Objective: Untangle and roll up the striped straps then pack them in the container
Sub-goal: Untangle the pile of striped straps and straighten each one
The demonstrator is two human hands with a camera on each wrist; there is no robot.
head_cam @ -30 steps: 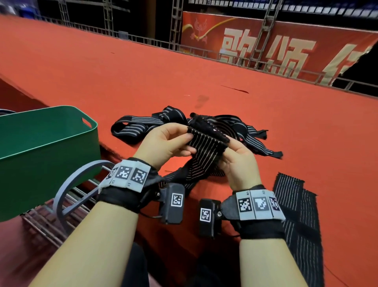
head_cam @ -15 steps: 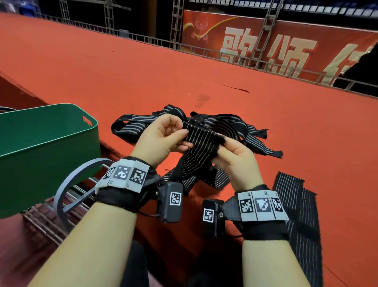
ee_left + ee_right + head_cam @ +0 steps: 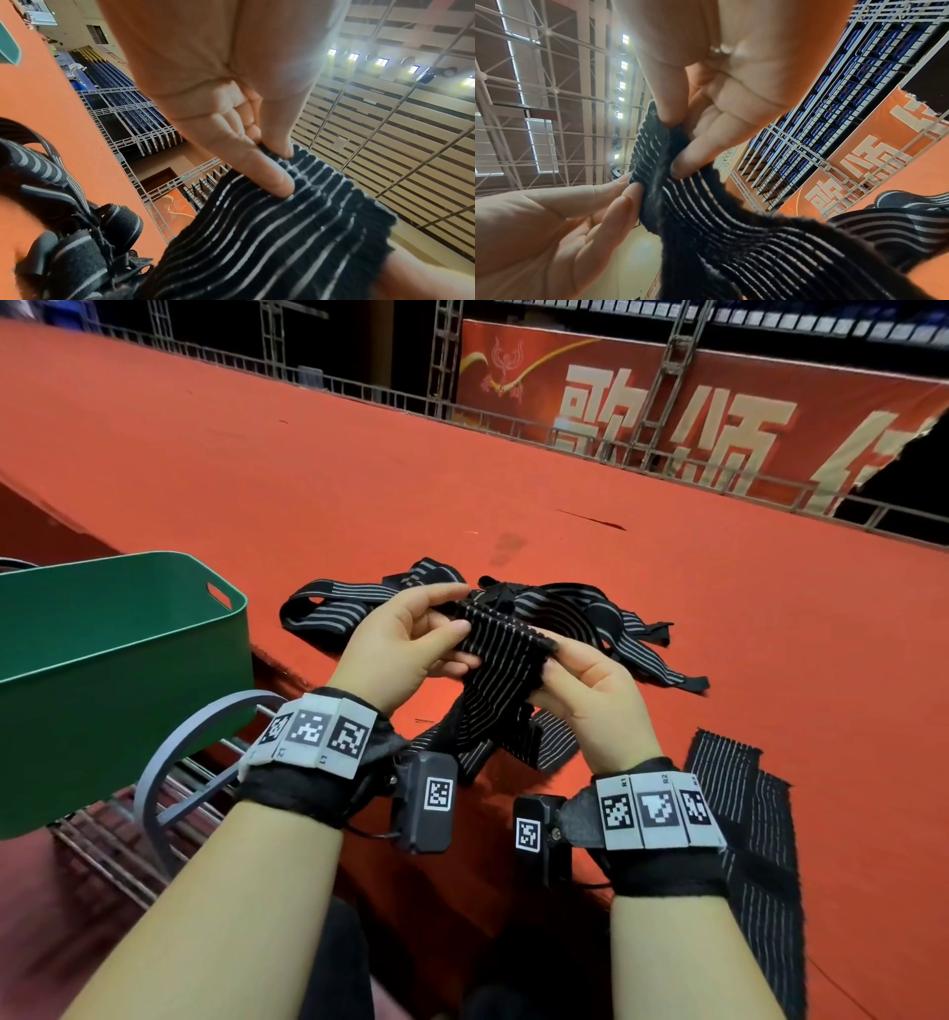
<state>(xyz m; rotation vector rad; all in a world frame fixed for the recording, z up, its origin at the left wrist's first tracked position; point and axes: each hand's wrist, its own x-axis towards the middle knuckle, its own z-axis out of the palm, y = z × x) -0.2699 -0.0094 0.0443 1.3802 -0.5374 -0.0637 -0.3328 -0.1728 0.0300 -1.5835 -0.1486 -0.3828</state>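
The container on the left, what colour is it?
Green container, clearest in the head view.

red carpet [image 3: 359, 469] underfoot; red banner [image 3: 719, 418] with pale characters behind metal railing [image 3: 590, 454]; grey hoop [image 3: 174, 762] near left.

Bare forearms, no sleeves. Black fabric wristband [image 3: 303, 793] on left wrist, topped by a row of grey-white plates [image 3: 313, 734] printed with black square codes, labelled L1, L2. Matching black wristband [image 3: 667, 870] and coded plates [image 3: 660, 809] on right wrist, labelled R1, R2. Small black camera box [image 3: 429, 806] at left inner wrist, another [image 3: 539, 837] at right, each bearing one square code. Thin black cable under left box.
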